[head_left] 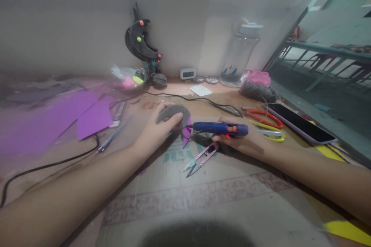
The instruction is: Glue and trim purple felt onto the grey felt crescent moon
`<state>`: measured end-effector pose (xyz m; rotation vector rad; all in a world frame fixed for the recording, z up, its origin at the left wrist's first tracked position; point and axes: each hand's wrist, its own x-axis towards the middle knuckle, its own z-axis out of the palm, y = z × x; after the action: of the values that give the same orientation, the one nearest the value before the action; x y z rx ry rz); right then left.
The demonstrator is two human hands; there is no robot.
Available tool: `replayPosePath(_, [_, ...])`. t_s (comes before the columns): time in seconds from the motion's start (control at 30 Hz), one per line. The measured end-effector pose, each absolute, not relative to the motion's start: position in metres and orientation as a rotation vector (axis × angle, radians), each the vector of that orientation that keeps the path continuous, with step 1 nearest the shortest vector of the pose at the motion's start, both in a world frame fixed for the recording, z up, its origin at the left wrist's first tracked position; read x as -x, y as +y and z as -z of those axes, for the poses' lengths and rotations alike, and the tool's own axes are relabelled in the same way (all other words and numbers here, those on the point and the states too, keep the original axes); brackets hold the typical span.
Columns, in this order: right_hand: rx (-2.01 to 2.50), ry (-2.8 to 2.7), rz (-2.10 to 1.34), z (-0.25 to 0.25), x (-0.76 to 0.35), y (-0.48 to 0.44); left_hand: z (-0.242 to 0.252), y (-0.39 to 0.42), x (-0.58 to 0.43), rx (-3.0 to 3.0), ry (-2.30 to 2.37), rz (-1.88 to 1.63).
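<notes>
My left hand (156, 129) grips a grey round felt piece (174, 112) with a purple foam piece (187, 133) hanging beneath it. My right hand (246, 142) is closed round a blue hot glue gun (220, 128). The gun's nozzle points left and sits close to the grey piece's right edge. A small pink thread snip (201, 158) lies on the cardboard just in front of both hands.
Purple foam sheets (92, 117) lie at left beside a black cable (52, 166). Orange scissors (265, 117), yellow scissors (274, 135), a phone (300, 127), twine (257, 92) and a clear bottle (242, 56) stand at right. A black crescent ornament (139, 42) leans on the wall.
</notes>
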<state>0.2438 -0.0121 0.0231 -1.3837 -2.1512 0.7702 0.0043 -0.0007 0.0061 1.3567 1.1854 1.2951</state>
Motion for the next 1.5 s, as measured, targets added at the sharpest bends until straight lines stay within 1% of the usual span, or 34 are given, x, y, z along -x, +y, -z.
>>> replayPosePath(0.17, [1.440,-2.143,-0.711,-0.022,-0.243,-0.012,-0.007,0.000,-0.004,-1.335,1.161,-1.275])
replayPosePath(0.37, [1.434,-2.137,-0.512,-0.014,-0.245,-0.007,-0.006,0.001,-0.004,-1.320,1.138,-1.267])
replayPosePath(0.57, [1.474,-2.030,-0.558,-0.011,-0.246,-0.008,-0.002,0.003,-0.003,-1.289,1.098,-1.260])
replayPosePath(0.7, [1.471,-2.037,-0.665,-0.015,-0.245,-0.009,-0.002,0.003,-0.004,-1.278,1.090,-1.256])
replayPosePath(1.0, [1.536,-1.976,-0.604,-0.009,-0.251,-0.003,-0.002,0.002,-0.003,-1.275,1.031,-1.252])
replayPosePath(1.5, [1.403,-1.938,-0.583,0.001,-0.254,0.004,0.002,0.007,-0.002,-1.295,1.063,-1.256])
